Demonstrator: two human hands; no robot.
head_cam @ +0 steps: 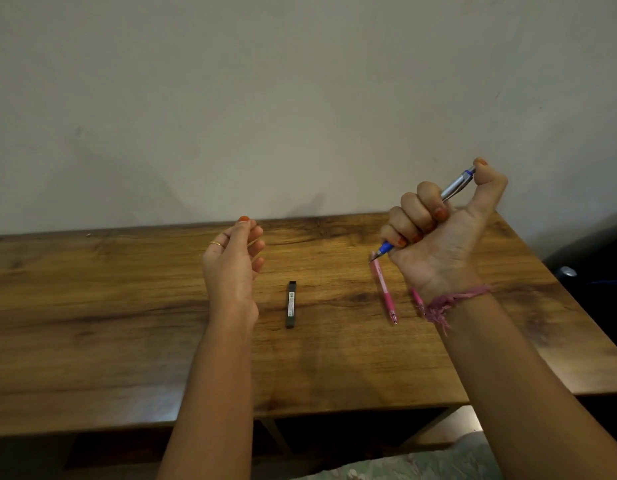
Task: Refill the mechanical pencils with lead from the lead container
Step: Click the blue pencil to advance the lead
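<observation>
Right of the lead container (291,304), my right hand (442,230) grips the blue pencil (454,187) diagonally, tip down-left over the table (127,323); my left hand (234,261) hovers with fingers relaxed, holding nothing. Container's long axis runs away from me.

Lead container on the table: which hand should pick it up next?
Probably left. The left hand hovers free beside the lead container, while the right hand grips the blue pencil, thumb on its top.
</observation>
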